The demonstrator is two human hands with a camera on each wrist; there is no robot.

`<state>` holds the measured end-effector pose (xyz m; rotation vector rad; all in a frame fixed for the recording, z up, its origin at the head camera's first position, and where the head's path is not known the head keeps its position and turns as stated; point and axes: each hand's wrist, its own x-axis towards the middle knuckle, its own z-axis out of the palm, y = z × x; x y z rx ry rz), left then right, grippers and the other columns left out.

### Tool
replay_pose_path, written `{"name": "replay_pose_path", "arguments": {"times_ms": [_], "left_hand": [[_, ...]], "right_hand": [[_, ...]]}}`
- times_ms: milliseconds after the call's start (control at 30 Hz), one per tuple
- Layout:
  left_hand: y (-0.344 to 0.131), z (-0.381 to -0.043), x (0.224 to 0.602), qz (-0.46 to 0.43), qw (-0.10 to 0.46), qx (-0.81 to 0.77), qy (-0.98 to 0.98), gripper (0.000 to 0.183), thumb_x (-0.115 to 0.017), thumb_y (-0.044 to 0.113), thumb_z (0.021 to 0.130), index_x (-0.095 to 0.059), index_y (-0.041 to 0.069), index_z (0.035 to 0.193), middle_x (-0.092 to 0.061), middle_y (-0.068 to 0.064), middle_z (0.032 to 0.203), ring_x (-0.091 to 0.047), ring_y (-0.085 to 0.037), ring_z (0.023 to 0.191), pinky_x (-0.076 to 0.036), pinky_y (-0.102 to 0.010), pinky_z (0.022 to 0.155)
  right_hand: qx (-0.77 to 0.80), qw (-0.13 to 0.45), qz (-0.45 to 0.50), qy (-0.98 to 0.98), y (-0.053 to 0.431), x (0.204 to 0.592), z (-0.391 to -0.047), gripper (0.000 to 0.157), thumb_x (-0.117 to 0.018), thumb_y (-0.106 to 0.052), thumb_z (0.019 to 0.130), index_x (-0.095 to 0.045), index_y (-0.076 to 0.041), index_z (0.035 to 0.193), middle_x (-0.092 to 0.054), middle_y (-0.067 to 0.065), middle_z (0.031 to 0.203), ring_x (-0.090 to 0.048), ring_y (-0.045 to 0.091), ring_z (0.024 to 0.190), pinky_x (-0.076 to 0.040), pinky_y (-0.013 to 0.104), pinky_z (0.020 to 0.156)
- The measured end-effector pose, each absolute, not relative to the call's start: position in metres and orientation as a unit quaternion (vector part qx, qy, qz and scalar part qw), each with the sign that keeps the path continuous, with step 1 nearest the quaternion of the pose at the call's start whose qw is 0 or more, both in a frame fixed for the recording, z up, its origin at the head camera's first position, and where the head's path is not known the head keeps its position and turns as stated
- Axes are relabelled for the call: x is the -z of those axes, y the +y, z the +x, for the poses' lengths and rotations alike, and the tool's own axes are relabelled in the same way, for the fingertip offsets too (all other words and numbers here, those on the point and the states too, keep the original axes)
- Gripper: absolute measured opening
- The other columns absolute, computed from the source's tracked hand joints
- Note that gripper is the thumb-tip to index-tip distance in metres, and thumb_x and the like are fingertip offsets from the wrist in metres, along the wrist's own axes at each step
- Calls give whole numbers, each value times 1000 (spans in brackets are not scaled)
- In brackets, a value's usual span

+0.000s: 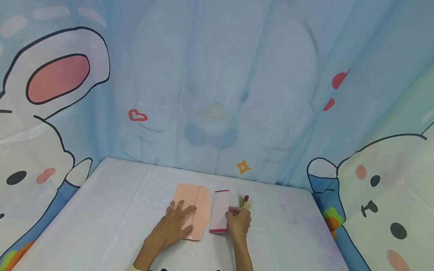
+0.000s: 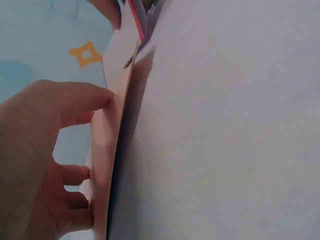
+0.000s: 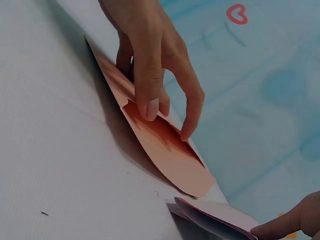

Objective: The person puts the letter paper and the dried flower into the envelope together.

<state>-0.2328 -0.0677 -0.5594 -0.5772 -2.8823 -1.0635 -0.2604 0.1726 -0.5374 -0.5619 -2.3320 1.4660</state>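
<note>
A peach paper envelope (image 1: 200, 210) lies on the white table, its flap side opened out toward the right. Across it my left hand (image 1: 174, 224) rests with fingers spread; in the left wrist view the fingertips (image 2: 102, 97) touch the paper. Just right of the envelope is a folded pale card (image 1: 218, 210) with dark red ends. My right hand (image 1: 239, 222) pinches this card's right edge between thumb and fingers. In the right wrist view the card (image 3: 215, 215) stands slightly parted at its fold, and the envelope (image 3: 170, 147) shows its opening.
A small bunch of dried flowers (image 1: 245, 201) with a dark red bloom lies just beyond my right hand. The white tabletop (image 1: 285, 226) spreads out around. A blue cartoon-printed curtain (image 1: 217, 86) hangs behind the table and along both sides.
</note>
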Motion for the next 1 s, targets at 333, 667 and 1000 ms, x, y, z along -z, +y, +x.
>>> {"name": "replay_pose_path", "arguments": {"times_ms": [333, 667, 1000], "left_hand": [[-69, -234, 558, -189, 11, 344, -920, 58, -65, 39, 103, -54, 25, 158, -36, -32, 173, -21, -67, 160, -25, -73, 132], [-70, -235, 558, -191, 7, 358, -914, 59, -66, 43, 103, -54, 26, 159, -36, -32, 173, -20, -67, 161, -24, -75, 132], [-72, -235, 560, -187, 11, 359, -914, 62, -64, 44, 104, -54, 23, 161, -36, -31, 173, -22, -66, 161, -25, -73, 132]], "right_hand": [[-653, 111, -201, -722, 169, 528, -256, 24, -74, -1, 97, -76, 10, 118, -79, 26, 107, -71, 14, 74, -60, 24, 57], [-632, 97, -194, -744, 143, 549, -255, 16, -78, 4, 89, -80, 8, 105, -80, 16, 86, -74, 15, 65, -61, 28, 49], [-581, 122, -183, -784, 128, 552, -257, 12, -79, 6, 84, -81, 6, 96, -77, 14, 76, -70, 14, 56, -59, 27, 45]]}}
